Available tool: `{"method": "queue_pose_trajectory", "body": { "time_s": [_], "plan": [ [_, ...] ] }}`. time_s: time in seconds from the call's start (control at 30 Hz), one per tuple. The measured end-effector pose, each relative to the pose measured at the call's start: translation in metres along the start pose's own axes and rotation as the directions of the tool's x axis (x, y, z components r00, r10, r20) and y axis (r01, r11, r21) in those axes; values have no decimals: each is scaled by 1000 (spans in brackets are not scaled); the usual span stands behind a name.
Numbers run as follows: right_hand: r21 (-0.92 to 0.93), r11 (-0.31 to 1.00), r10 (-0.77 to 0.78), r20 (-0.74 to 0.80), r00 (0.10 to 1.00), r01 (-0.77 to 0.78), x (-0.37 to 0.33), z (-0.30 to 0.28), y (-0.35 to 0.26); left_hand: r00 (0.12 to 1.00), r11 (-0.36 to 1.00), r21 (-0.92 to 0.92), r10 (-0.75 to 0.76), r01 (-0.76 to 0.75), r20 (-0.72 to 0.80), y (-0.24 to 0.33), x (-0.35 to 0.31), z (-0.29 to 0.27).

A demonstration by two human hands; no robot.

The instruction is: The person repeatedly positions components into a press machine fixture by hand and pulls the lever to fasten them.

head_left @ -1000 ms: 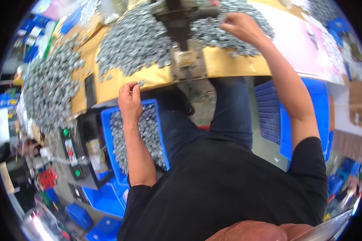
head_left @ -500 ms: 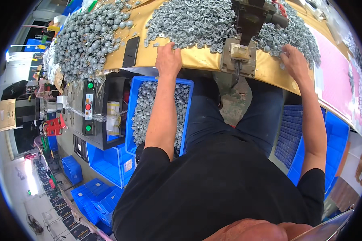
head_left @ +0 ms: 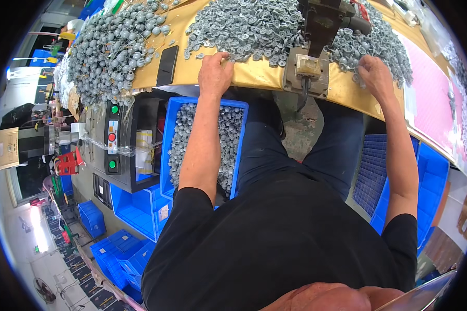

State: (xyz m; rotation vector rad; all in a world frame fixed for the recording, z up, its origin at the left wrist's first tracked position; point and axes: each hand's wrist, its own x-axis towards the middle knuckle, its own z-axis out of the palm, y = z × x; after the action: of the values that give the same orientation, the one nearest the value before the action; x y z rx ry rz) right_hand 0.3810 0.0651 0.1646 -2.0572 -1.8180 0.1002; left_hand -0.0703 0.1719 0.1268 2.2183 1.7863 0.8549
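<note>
My left hand is at the front edge of the yellow-covered table, its fingers curled in at the near side of a pile of small grey round plastic parts. Whatever those fingers hold, if anything, is hidden. On the right, my right hand bends its fingers together against a second pile of grey plastic parts. I cannot make out what is between them. Between my hands stands a dark bench press, with a metal block at its base.
A black phone lies left of my left hand, beside a heap of grey balls. Under my left forearm stands a blue crate full of grey parts. Further left is a control panel with green and red buttons. A pink sheet covers the table's right.
My left hand has tilted slightly, its fingertips now closer to the pile's edge. The right hand has shifted a little left, with its fingers more curled. The whole view has drifted slightly.
</note>
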Motion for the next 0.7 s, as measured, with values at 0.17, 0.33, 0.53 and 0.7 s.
{"method": "queue_pose_trajectory", "body": {
  "time_s": [0.17, 0.33, 0.53, 0.7],
  "plan": [
    [107, 994, 11, -235, 972, 15, -12, -18, 7, 995, 995, -35, 90, -88, 45, -1, 11, 16],
    [492, 867, 14, -171, 985, 74, -17, 7, -68, 999, 1000, 20, 8, -9, 51, -36, 22, -3],
    [549, 829, -21, -167, 986, 111, -25, 33, -121, 995, 996, -90, 36, -28, 89, -25, 29, -4],
    [464, 875, -64, -169, 984, 137, -13, 51, -121, 986, 985, 95, -152, 145, 65, -32, 30, -5]
  ]
}}
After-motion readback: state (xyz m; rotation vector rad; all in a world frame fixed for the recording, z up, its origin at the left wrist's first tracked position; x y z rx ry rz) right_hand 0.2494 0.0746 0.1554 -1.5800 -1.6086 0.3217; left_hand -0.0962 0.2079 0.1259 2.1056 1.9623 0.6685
